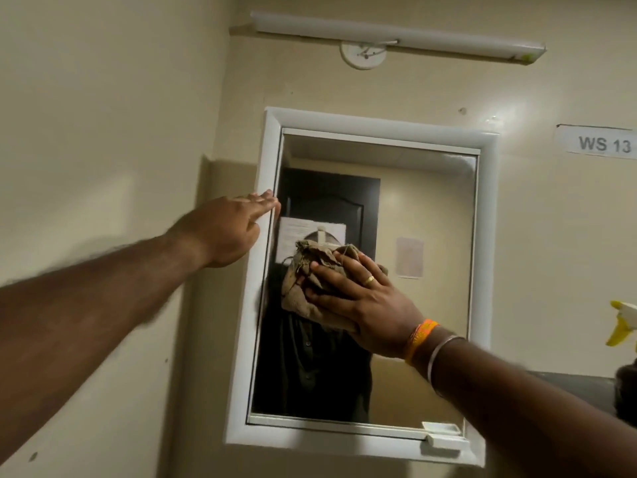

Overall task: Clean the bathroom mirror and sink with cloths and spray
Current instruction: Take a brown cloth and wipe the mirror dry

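A white-framed mirror (427, 208) hangs on the cream wall straight ahead. My right hand (365, 298) presses a crumpled beige cloth (303, 298) flat against the glass at mid height, left of centre, with fingers spread over it. My left hand (231, 229) rests with straight fingers on the mirror's left frame edge. A spray bottle (625, 322) with a yellow and white trigger head shows at the right edge, apart from both hands. The sink is out of view.
A tube light (396, 36) runs along the wall above the mirror. A paper label reading WS 13 (601, 143) is stuck at the upper right. A dark ledge (568, 384) juts out at the right under the spray bottle. A small white latch (444, 439) sits at the mirror's lower right corner.
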